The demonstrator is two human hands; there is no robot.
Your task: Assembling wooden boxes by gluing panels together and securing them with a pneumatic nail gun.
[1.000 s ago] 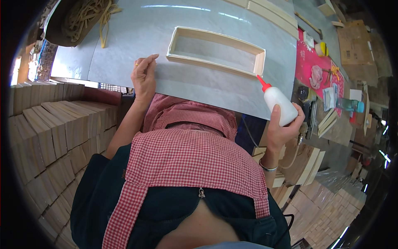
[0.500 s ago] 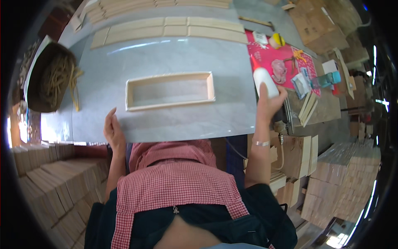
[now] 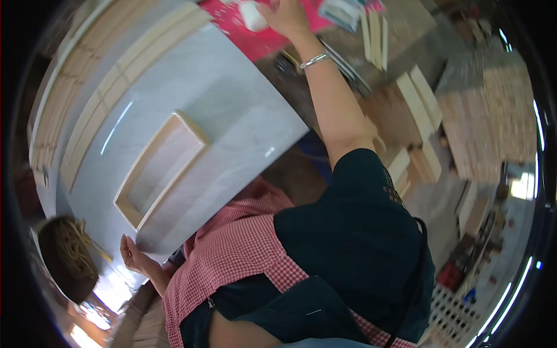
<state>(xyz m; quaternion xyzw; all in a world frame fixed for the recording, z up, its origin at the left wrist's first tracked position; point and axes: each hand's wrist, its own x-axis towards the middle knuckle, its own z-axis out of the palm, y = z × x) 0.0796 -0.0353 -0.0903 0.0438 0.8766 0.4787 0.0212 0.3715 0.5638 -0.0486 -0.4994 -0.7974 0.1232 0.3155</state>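
Note:
A shallow rectangular wooden frame [image 3: 152, 204] lies on the grey tabletop [image 3: 243, 104], its long sides slanting across the view. Beside the frame's near corner, at the table edge, my left hand [image 3: 138, 260] is raised with fingers extended, holding nothing. My right arm stretches far forward to a pink-red mat [image 3: 255, 52]. There my right hand [image 3: 288, 22] has its thumb against a white bottle [image 3: 253, 16]. The top edge of the view cuts off the fingers, so their grip does not show.
Thin wooden strips [image 3: 110, 87] lie along the table's far side. A box of yellowish strands [image 3: 72, 255] stands at the left. Pale boards [image 3: 377, 40] and metal rods [image 3: 348, 66] lie by my right arm, with stacked wood [image 3: 481, 110] farther right.
My view has turned to the right, so the table now slants. My right hand has carried the white bottle forward from the table's right edge onto the mat. The frame stays on the table.

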